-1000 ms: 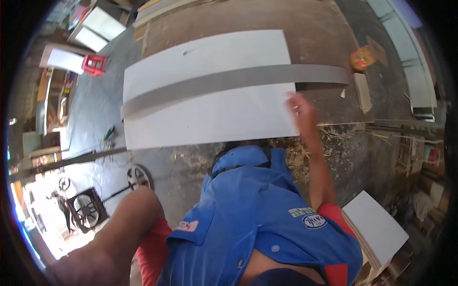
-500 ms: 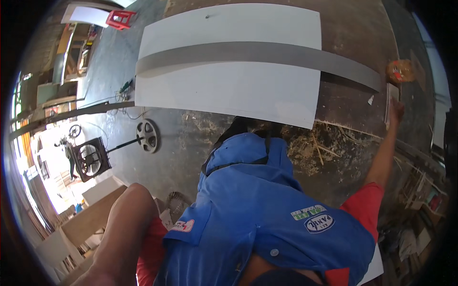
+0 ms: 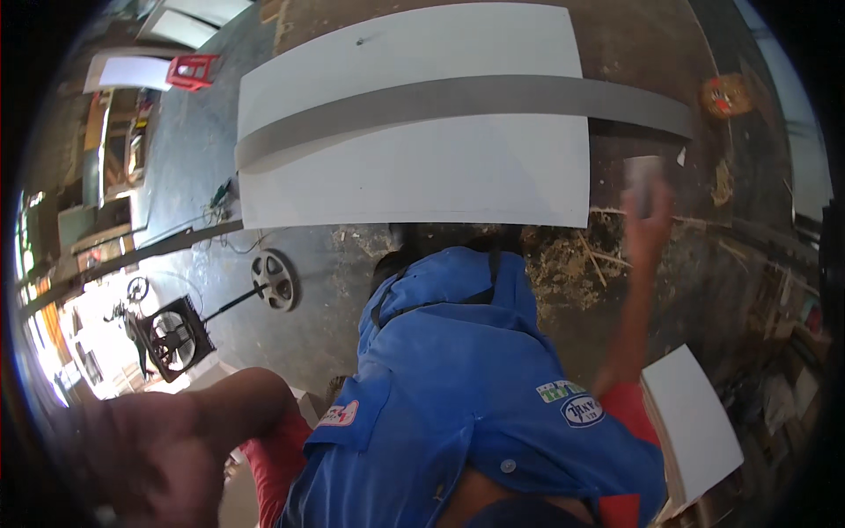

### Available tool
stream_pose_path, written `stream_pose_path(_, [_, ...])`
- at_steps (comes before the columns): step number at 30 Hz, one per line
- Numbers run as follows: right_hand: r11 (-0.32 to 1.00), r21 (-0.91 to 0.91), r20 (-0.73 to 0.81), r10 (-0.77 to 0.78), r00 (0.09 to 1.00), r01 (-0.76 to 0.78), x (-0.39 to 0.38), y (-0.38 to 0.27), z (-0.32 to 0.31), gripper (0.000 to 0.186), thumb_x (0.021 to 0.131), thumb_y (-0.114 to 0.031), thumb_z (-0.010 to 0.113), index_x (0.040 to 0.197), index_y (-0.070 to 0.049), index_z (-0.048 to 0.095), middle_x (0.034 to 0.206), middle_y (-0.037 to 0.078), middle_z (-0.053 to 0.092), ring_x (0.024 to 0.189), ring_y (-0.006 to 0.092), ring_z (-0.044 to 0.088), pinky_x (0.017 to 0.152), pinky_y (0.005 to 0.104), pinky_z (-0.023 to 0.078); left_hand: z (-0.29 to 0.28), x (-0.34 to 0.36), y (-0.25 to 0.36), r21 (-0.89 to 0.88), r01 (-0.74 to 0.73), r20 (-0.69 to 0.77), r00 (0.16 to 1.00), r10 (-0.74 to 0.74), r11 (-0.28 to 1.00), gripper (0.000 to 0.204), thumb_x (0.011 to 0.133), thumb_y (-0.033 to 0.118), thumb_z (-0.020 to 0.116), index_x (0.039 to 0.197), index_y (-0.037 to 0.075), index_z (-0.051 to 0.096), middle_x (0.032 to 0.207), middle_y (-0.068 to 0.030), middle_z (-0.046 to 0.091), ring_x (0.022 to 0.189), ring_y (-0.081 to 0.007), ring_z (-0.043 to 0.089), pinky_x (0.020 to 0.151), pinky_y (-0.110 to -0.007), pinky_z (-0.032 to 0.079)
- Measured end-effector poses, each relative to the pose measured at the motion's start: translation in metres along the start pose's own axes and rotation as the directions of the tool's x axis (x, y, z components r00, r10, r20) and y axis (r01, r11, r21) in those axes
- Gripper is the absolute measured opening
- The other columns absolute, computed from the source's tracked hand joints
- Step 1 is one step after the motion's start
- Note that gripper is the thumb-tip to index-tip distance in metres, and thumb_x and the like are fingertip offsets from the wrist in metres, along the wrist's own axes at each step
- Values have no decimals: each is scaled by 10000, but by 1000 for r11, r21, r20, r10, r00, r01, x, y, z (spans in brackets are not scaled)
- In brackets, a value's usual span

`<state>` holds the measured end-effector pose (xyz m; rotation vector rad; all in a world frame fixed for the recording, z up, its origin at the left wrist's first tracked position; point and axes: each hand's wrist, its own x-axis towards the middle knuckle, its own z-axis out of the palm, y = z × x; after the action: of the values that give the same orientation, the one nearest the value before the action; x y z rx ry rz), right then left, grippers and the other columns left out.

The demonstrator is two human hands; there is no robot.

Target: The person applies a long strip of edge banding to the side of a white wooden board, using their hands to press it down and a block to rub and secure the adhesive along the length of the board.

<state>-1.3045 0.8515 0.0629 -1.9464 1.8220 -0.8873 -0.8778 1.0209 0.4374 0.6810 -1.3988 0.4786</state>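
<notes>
Block: a small pale block [image 3: 644,180], raised just past the white panel's right edge.
Right hand [image 3: 650,231]: fingers closed around the block.
Left hand [image 3: 132,458]: blurred, grip unreadable.
Panels: one large white panel [image 3: 422,176], one grey strip [image 3: 458,101] across it.
Room: sawdust-strewn floor [image 3: 572,273] below the panel's near edge.

Blue work shirt, chest patches, short red sleeves.

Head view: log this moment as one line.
right hand raised, holds small pale block | left hand low, blurred, grip unclear | white board flat, grey strip across it
</notes>
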Motion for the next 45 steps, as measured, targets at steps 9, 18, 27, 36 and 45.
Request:
stream_pose_path(9, [867,-495,-95,-120,988,58,-125,-121,123,480,860,-284,656,1309,-137,572,1350,216,474,1175,403,477,988,518,375,-210,-58,-126,547,152,248,910,-333,823,406,963,183,496,1221,-127,540,1241,-258,576,1176,-381,554,952,-419,489])
stream_pose_path(18, [921,-188,173,-312,934,342,-242,-385,322,500,837,-260,625,1317,-139,553,1386,298,419,1192,458,460,954,592,363,-542,-320,-213,637,771,-241,214,-947,12,285,906,27,552,1174,-24,635,1084,-122,678,1007,-191,628,872,-317,491])
stream_pose_path(27, [914,-370,25,-172,985,169,-243,-416,328,557,802,-264,682,1329,-146,547,1372,297,425,1114,444,478,943,579,364,-724,-506,-98,220,606,-228,-730,-645,-764,391,828,70,591,1215,8,589,912,-71,664,768,-137,620,630,-249,486])
stream_pose_path(36, [894,-447,-58,-55,997,23,-234,-328,292,492,891,-246,614,1372,-189,526,1397,202,468,1247,400,453,1058,558,310,-642,-478,-147,440,690,-129,-585,-801,-575,444,886,277,652,1257,40,591,919,-47,658,796,-131,620,642,-269,474])
stream_pose_path(45, [740,196,370,-663,650,643,-257,-520,394,401,773,-137,646,1173,-158,662,1436,201,430,1245,421,457,1046,523,337,-489,-410,-256,-260,855,304,-369,-879,-449,462,973,279,524,1349,14,493,1215,-102,632,1078,-209,608,913,-359,471])
